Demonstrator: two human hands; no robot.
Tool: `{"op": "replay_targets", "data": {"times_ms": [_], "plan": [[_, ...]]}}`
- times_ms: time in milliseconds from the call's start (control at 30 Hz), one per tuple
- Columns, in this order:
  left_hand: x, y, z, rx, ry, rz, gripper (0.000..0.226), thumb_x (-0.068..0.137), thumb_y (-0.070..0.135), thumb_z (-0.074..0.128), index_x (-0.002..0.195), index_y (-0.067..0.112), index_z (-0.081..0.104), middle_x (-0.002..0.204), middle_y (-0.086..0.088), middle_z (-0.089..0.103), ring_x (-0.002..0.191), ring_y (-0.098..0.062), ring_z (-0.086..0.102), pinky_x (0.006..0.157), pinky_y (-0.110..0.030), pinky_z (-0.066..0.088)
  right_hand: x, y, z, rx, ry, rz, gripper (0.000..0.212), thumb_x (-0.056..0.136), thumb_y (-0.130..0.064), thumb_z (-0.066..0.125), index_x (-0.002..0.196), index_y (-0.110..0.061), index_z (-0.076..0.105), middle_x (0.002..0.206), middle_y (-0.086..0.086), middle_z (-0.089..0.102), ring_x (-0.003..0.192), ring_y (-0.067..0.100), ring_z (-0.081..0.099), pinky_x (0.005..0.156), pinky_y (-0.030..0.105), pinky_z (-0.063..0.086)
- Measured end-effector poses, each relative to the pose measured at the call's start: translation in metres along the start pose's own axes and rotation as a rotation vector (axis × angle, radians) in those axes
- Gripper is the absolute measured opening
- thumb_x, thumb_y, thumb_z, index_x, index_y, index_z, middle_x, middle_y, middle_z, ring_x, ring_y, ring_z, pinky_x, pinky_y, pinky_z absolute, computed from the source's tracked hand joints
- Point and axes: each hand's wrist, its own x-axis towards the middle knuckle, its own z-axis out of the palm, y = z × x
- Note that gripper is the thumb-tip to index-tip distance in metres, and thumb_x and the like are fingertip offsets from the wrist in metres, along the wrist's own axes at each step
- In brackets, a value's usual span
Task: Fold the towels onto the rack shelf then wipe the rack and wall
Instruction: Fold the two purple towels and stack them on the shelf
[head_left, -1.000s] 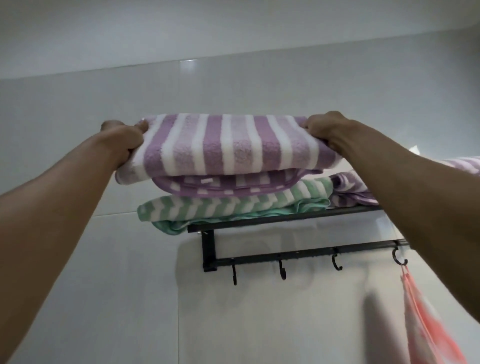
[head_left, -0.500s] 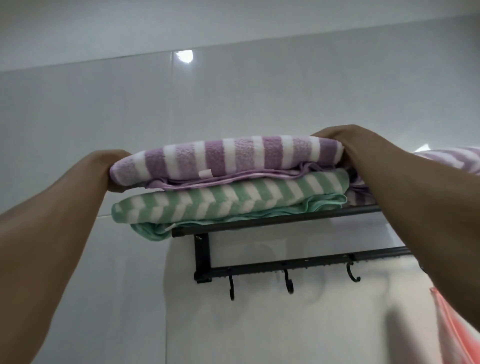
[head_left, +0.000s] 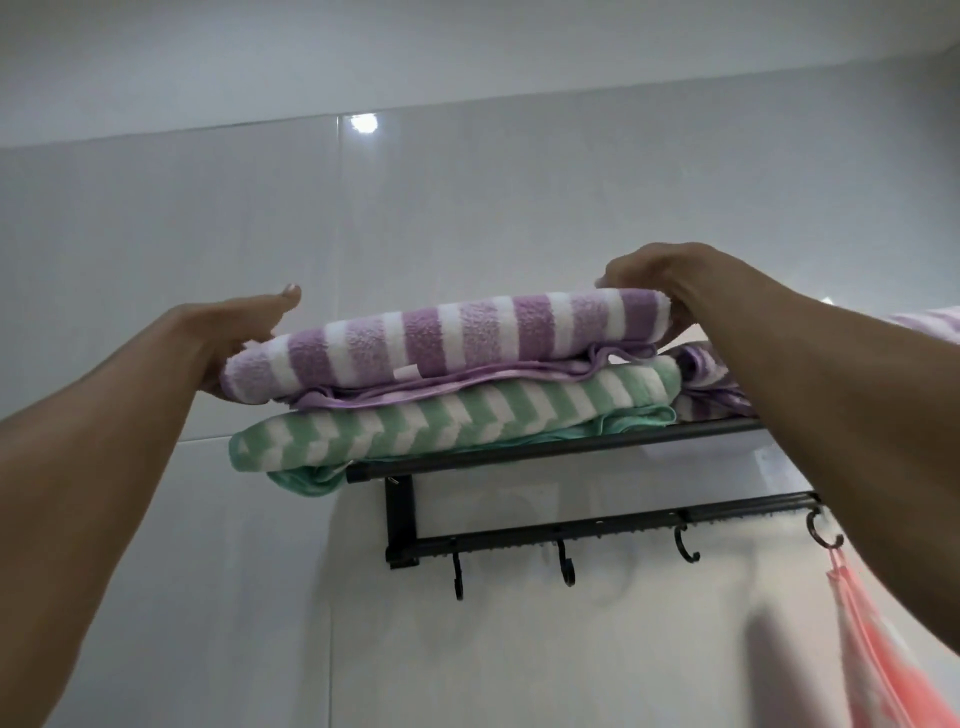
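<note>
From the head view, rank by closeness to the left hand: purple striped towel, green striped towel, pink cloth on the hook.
From the left hand:
1. Purple striped towel, touching its left end.
2. Green striped towel, just beneath.
3. Pink cloth, hanging far right, low.

Pink cloth: hanging from the rightmost hook at the lower right, blurred.
Light reflection: glinting on the upper tile.
Ceiling: showing pale grey above.
</note>
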Motion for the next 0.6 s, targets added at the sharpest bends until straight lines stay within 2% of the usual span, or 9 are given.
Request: {"op": "replay_targets", "data": {"times_ms": [67,133,200,267,333,400,433,500,600], "plan": [[-0.012,0.010,-0.001,0.071,-0.005,0.063,0.112,0.051,0.096,0.057,0.130,0.017,0.058,0.131,-0.011,0.057,0.118,-0.036,0.060,0.099,-0.058,0.051,-0.021,-0.012,0.000,-0.031,0.121,-0.108,0.051,0.098,-0.045,0.055,0.127,-0.003,0.061,0.124,0.016,0.061,0.101,0.037,0.063,0.071,0.042,0.056],[-0.033,0.023,0.009,0.135,-0.076,0.140,0.112,0.037,0.091,0.071,0.125,0.023,0.064,0.127,-0.008,0.060,0.114,-0.034,0.065,0.094,-0.057,0.055,-0.048,-0.027,0.008,-0.147,0.244,-0.347,0.065,0.094,-0.061,0.056,0.127,-0.006,0.065,0.128,0.010,0.061,0.105,0.032,0.060,0.071,0.031,0.047],[-0.048,0.032,0.027,0.295,-0.064,0.198,0.100,0.050,0.089,0.069,0.124,0.021,0.066,0.125,-0.007,0.066,0.102,-0.032,0.071,0.090,-0.050,0.057,-0.079,-0.041,0.026,-0.237,0.216,-0.605,0.079,0.091,-0.075,0.044,0.130,-0.010,0.065,0.141,0.010,0.059,0.111,0.028,0.061,0.075,0.027,0.044],[-0.052,0.035,0.037,0.494,0.129,0.277,0.096,0.064,0.091,0.056,0.128,0.020,0.066,0.132,-0.010,0.063,0.107,-0.033,0.067,0.096,-0.046,0.053,-0.094,-0.045,0.046,-0.333,0.120,-0.746,0.079,0.089,-0.079,0.037,0.130,-0.016,0.064,0.139,0.007,0.061,0.106,0.022,0.061,0.070,0.026,0.043],[-0.058,0.035,0.043,0.552,0.189,0.410,0.093,0.070,0.095,0.042,0.126,0.026,0.069,0.139,-0.010,0.059,0.115,-0.033,0.061,0.103,-0.047,0.047,-0.099,-0.042,0.060,-0.453,0.080,-0.755,0.078,0.086,-0.083,0.036,0.129,-0.024,0.063,0.128,0.004,0.065,0.097,0.018,0.062,0.070,0.029,0.045],[-0.066,0.030,0.048,0.531,0.107,0.560,0.094,0.069,0.098,0.033,0.120,0.030,0.072,0.136,-0.005,0.062,0.116,-0.029,0.060,0.106,-0.049,0.045,-0.093,-0.035,0.068,-0.555,0.109,-0.701,0.075,0.081,-0.089,0.033,0.117,-0.031,0.063,0.109,0.001,0.068,0.083,0.016,0.063,0.069,0.032,0.048],[-0.071,0.025,0.051,0.575,0.080,0.646,0.093,0.070,0.098,0.031,0.120,0.031,0.071,0.132,-0.002,0.064,0.113,-0.026,0.061,0.104,-0.048,0.047,-0.087,-0.030,0.070,-0.577,0.150,-0.688,0.074,0.080,-0.091,0.031,0.112,-0.032,0.062,0.103,0.000,0.067,0.080,0.016,0.062,0.070,0.033,0.048],[-0.073,0.013,0.058,0.770,0.140,0.777,0.081,0.072,0.095,0.027,0.113,0.036,0.065,0.112,0.004,0.069,0.095,-0.020,0.063,0.087,-0.044,0.053,-0.078,-0.022,0.069,-0.576,0.206,-0.666,0.072,0.083,-0.089,0.029,0.110,-0.030,0.062,0.101,-0.001,0.066,0.081,0.020,0.062,0.072,0.035,0.048],[-0.061,0.009,0.064,1.023,0.319,0.784,0.075,0.075,0.090,0.020,0.108,0.032,0.055,0.100,-0.001,0.067,0.084,-0.024,0.062,0.071,-0.040,0.050,-0.069,-0.014,0.061,-0.583,0.255,-0.621,0.069,0.084,-0.088,0.026,0.100,-0.030,0.059,0.097,0.002,0.059,0.087,0.027,0.059,0.077,0.038,0.047]]}}
